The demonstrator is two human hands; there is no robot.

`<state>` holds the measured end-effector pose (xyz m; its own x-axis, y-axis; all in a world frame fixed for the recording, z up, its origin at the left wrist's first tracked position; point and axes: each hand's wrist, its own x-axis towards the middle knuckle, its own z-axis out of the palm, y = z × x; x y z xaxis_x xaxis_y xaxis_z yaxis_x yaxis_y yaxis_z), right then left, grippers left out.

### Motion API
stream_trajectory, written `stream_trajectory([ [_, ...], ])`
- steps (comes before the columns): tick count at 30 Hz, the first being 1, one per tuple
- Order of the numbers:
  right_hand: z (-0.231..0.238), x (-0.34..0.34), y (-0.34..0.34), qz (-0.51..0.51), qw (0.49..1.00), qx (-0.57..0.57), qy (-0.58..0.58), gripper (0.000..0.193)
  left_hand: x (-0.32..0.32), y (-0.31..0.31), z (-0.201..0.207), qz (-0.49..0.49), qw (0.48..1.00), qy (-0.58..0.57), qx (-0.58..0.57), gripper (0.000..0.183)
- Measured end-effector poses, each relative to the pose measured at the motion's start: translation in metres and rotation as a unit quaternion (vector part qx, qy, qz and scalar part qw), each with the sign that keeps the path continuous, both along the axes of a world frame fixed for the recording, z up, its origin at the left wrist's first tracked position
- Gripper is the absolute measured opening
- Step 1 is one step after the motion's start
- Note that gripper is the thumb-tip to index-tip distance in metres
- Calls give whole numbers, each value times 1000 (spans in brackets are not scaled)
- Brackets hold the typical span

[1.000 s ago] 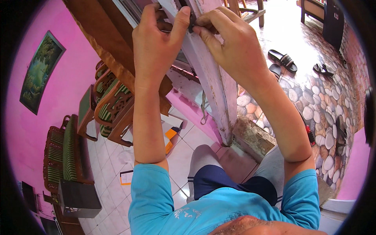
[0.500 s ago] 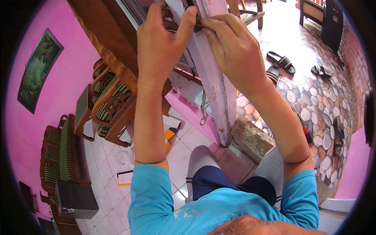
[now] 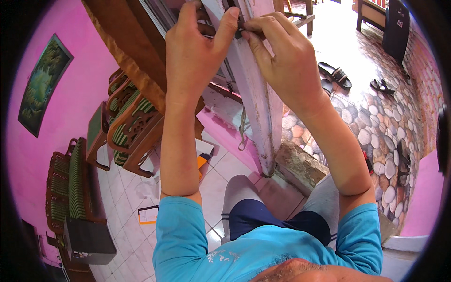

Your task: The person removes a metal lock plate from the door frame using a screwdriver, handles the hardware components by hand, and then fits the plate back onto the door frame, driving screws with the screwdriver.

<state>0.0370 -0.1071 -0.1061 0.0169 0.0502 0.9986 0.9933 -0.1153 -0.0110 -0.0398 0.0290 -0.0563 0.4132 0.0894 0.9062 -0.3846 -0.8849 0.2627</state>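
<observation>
A worn, pale-painted door post [image 3: 256, 103] rises in front of me, with a dark slot near its top. My left hand [image 3: 197, 51] is closed around the post's left edge, its thumb lying beside the slot and its other fingers partly hidden behind. Close to that thumb, my right hand [image 3: 286, 66] pinches at the slot with thumb and forefinger. A small dark piece [image 3: 241, 32] shows at those fingertips, too small to name. A loop of string [image 3: 243, 129] hangs lower on the post.
A brown curtain [image 3: 136, 51] hangs left of my left arm. Carved wooden chairs [image 3: 136, 122] stand beyond it. An orange-and-white box [image 3: 149, 215] lies on the tiles. Sandals [image 3: 336, 75] rest on the pebble-patterned floor, and a rough step [image 3: 300, 162] sits by the post's foot.
My right hand has shifted slightly to the right, its fingertips still at the slot. My left hand keeps its grip on the post. The whole view has turned a little.
</observation>
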Motion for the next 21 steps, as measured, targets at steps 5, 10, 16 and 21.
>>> stream_trajectory([
  [5,5,-6,-4,-40,999,-32,13,7,-1,-2,0,-2,1000,-5,-9,48],
  [10,10,-8,-6,-79,995,-64,5,8,-1,-3,1,8,1000,-1,-1,48],
  [16,16,-2,-7,-122,988,-89,-39,13,0,-5,1,-8,1000,4,-17,46],
  [21,17,1,-10,-147,980,-115,-65,16,0,-2,0,-20,999,4,-28,46],
])
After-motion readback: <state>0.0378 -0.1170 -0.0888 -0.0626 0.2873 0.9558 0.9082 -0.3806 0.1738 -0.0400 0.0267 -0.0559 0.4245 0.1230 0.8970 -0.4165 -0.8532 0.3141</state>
